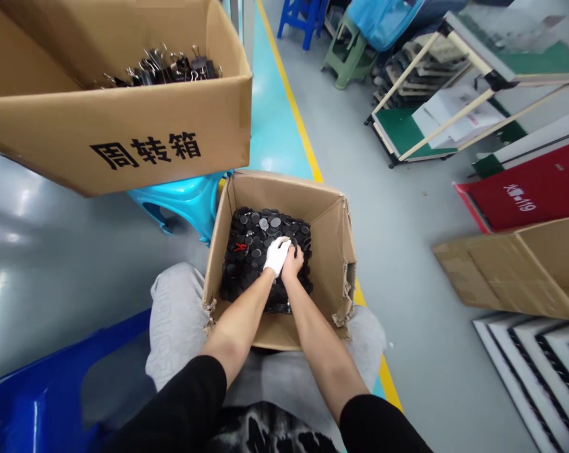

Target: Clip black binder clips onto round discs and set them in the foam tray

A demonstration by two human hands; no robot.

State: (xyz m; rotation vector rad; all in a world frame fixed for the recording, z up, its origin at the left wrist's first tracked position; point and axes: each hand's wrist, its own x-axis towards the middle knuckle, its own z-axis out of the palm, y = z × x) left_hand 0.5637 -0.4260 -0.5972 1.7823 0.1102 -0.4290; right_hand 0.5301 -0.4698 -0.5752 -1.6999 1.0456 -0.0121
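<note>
An open cardboard box between my knees holds a pile of small black round discs. My left hand, in a white glove, is over the pile with its fingers curled. Against it is my bare right hand, fingers bent in a closed grasp. Something small and dark shows at the fingertips, too small to name. A red object lies on the discs at the left, and a few lighter grey discs show near the top of the pile.
A larger cardboard box with black binder clips stands on a light blue stool at the upper left. A blue stool is lower left. Right are a wheeled rack and another carton.
</note>
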